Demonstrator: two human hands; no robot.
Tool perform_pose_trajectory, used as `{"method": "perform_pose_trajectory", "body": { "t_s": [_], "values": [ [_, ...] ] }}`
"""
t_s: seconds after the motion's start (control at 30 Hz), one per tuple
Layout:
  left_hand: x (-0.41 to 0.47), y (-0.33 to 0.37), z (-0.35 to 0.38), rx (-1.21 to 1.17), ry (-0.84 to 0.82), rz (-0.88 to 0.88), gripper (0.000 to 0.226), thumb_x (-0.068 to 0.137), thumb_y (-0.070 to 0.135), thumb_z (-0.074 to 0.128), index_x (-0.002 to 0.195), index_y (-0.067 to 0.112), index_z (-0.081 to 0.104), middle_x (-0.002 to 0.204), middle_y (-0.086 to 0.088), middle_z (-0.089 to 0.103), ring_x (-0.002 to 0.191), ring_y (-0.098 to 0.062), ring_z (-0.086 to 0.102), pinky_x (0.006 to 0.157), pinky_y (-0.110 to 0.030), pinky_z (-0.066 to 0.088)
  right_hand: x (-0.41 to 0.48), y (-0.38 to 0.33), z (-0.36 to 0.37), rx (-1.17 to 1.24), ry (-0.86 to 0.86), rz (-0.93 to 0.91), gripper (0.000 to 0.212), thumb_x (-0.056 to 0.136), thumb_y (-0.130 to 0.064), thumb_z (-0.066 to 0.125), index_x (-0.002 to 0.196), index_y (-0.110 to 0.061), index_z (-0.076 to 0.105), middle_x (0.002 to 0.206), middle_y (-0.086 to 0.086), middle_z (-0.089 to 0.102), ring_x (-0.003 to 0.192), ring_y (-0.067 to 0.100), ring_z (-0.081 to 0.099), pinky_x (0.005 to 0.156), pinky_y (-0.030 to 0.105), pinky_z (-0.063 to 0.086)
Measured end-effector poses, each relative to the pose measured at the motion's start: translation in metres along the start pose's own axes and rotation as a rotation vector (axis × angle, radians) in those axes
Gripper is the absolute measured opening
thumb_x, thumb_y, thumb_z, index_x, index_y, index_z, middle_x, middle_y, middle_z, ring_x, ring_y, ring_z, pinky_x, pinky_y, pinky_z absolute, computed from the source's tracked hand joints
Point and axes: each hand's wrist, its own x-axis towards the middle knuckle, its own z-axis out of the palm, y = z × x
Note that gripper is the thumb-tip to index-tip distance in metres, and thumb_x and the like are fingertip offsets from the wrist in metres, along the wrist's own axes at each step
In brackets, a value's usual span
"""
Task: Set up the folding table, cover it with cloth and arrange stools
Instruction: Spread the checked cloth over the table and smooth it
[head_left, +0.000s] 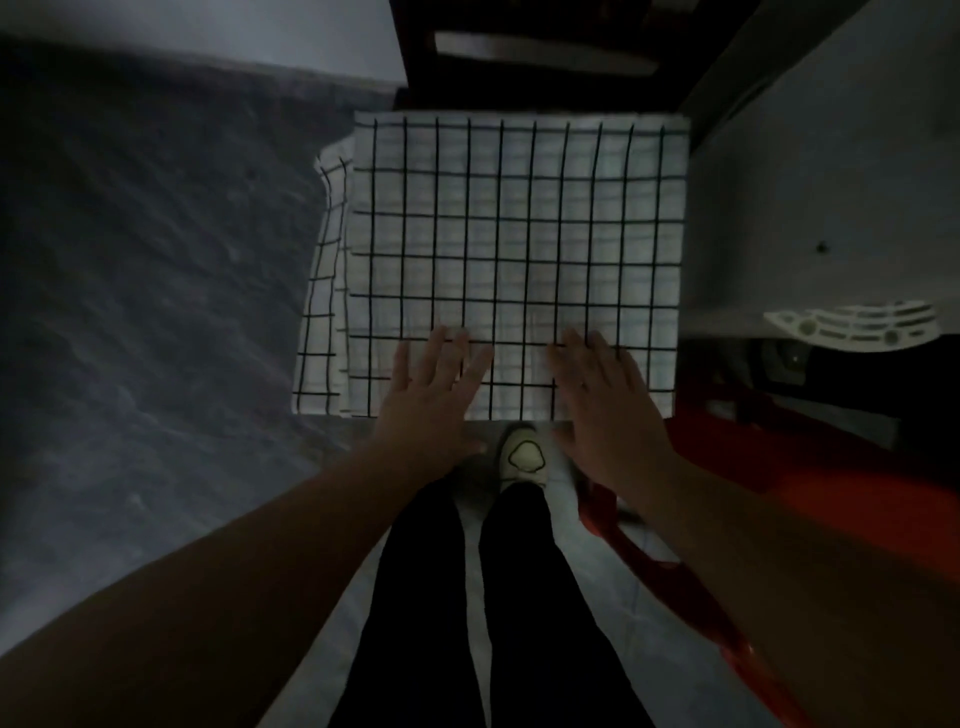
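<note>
A white cloth with a black grid (514, 234) lies spread over a small square table top straight ahead, and its left edge hangs down over the side. My left hand (434, 387) lies flat on the cloth's near edge with the fingers straight and spread. My right hand (602, 395) rests flat on the same near edge, a little to the right, fingers straight. Neither hand grips the cloth. A red stool (810, 478) stands low at the right, beside my right forearm. The table itself is hidden under the cloth.
A bed with a dark grey cover (145, 312) fills the left. A dark wooden piece of furniture (535, 57) stands behind the table. A grey cabinet or appliance (831, 182) rises at the right. My legs and a white shoe (524, 460) stand on pale floor.
</note>
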Motion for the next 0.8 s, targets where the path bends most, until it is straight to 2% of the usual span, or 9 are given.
{"method": "perform_pose_trajectory", "body": {
  "t_s": [0.1,0.17,0.27,0.43,0.53,0.63,0.7,0.8],
  "values": [
    [0.005,-0.012,0.022,0.04,0.035,0.038,0.116,0.082,0.059,0.068,0.156,0.027,-0.015,0.166,-0.008,-0.016,0.15,-0.033,-0.022,0.118,-0.066,0.001,0.007,0.002,0.02,-0.015,-0.011,0.019,0.096,0.085,-0.043,0.066,0.159,-0.016,0.01,0.166,0.013,0.009,0.152,0.036,0.008,0.12,0.055,0.017],
    [0.006,-0.016,0.025,0.078,0.108,0.045,0.108,0.084,0.043,0.069,0.158,0.026,-0.007,0.167,-0.008,-0.006,0.153,-0.034,-0.012,0.117,-0.067,0.006,0.01,0.001,0.023,-0.011,0.027,0.031,0.084,0.09,-0.036,0.055,0.159,-0.016,0.011,0.166,0.014,0.01,0.152,0.036,0.009,0.12,0.056,0.016],
    [0.005,-0.017,0.022,0.093,0.122,0.045,0.104,0.086,0.028,0.066,0.158,0.028,-0.009,0.168,-0.007,-0.004,0.154,-0.033,-0.006,0.118,-0.065,0.008,0.009,0.001,0.017,0.009,0.074,0.03,0.067,0.094,-0.027,0.032,0.159,-0.016,0.017,0.165,0.013,0.017,0.151,0.035,0.015,0.119,0.054,0.02],
    [0.004,-0.019,0.005,0.039,0.105,0.038,0.08,0.092,0.017,0.055,0.157,0.027,0.009,0.167,-0.003,0.01,0.154,-0.029,0.003,0.12,-0.06,0.014,0.004,0.004,-0.01,0.088,0.001,0.031,0.067,0.091,-0.025,0.017,0.158,-0.02,0.021,0.165,0.006,0.018,0.151,0.029,0.017,0.118,0.047,0.024],
    [0.005,-0.021,-0.018,-0.059,0.085,0.016,0.066,0.095,0.017,0.056,0.153,0.027,0.028,0.162,0.0,0.028,0.151,-0.022,0.022,0.118,-0.05,0.027,0.004,0.004,-0.03,0.169,-0.002,0.021,0.063,0.091,-0.021,0.023,0.153,-0.019,0.034,0.159,0.005,0.035,0.145,0.025,0.033,0.114,0.043,0.034],
    [-0.005,-0.023,-0.053,-0.164,0.102,-0.024,0.048,0.095,0.026,0.055,0.143,0.028,0.046,0.143,0.003,0.054,0.127,-0.02,0.054,0.102,-0.043,0.047,-0.003,0.004,-0.058,0.264,0.074,0.068,0.048,0.096,-0.014,0.041,0.143,-0.022,0.047,0.137,0.005,0.06,0.124,0.022,0.057,0.099,0.039,0.048],
    [-0.02,-0.025,-0.079,-0.192,0.121,-0.048,0.04,0.096,0.03,0.053,0.136,0.03,0.052,0.128,0.004,0.064,0.112,-0.02,0.062,0.09,-0.042,0.053,-0.014,-0.002,-0.083,0.299,0.117,0.088,0.045,0.097,-0.013,0.049,0.141,-0.023,0.051,0.128,0.005,0.065,0.114,0.022,0.062,0.093,0.037,0.05],
    [-0.056,-0.022,-0.127,-0.197,0.12,-0.1,0.028,0.096,0.032,0.05,0.124,0.031,0.056,0.109,0.004,0.067,0.098,-0.021,0.065,0.078,-0.039,0.053,-0.039,-0.012,-0.129,0.318,0.136,0.089,0.038,0.098,-0.016,0.047,0.135,-0.022,0.056,0.121,0.005,0.068,0.107,0.024,0.064,0.089,0.039,0.05]
  ]
}}
